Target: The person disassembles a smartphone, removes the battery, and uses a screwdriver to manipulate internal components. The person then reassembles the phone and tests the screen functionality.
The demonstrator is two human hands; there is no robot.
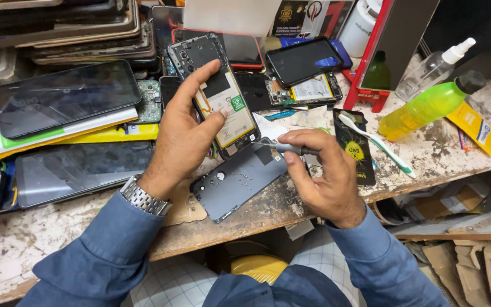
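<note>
The left hand [184,132] grips an opened phone [217,94] — back off, battery showing — tilted up above the counter [257,213]. The right hand [322,173] is closed around a small screwdriver [282,148], its tip near the phone's lower edge. The grey back cover [237,182] lies flat just beneath — small screws resting on it.

The wooden surface [245,219] is showing rough, chipped white paint with bare brown wood at its edge. The grey back cover [237,183] is looking like matt plastic, while the black phone screens [63,96] are gleaming glossy. The wristwatch band [142,198] is shining as polished metal, and the blue sleeves [103,256] are appearing as soft woven cloth.
</note>
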